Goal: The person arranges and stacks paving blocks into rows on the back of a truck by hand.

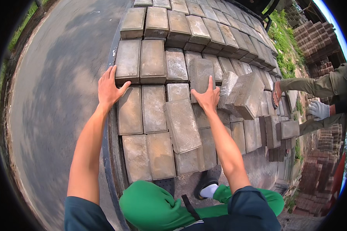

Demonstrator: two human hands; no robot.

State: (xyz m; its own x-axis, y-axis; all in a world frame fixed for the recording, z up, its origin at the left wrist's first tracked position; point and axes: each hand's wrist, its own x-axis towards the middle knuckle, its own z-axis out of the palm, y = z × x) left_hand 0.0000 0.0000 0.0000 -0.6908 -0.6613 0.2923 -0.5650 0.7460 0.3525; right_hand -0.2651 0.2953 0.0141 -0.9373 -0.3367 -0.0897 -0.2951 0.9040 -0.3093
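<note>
My left hand (pixel 112 89) is at the left edge of the stack, its fingers and thumb spread against the near left corner of a grey concrete paving brick (pixel 127 59). My right hand (pixel 208 96) rests over the near end of a loose paving brick (pixel 201 71) lying on top of the layer. Its index finger points forward and its thumb is stretched to the left. Neither hand is lifting a brick. Nearer me, another loose paving brick (pixel 182 125) lies aslant on the row below. Right of my right hand, a thick block (pixel 246 94) sits tilted on the others.
The stack fills a truck-like bed with a dark metal edge (pixel 111 154); a paved road (pixel 58 96) runs along its left. At right, another person's sandalled foot (pixel 276 95) and gloved hand (pixel 319 110) show near small loose bricks (pixel 288 129). Reddish brick piles (pixel 316 38) stand beyond.
</note>
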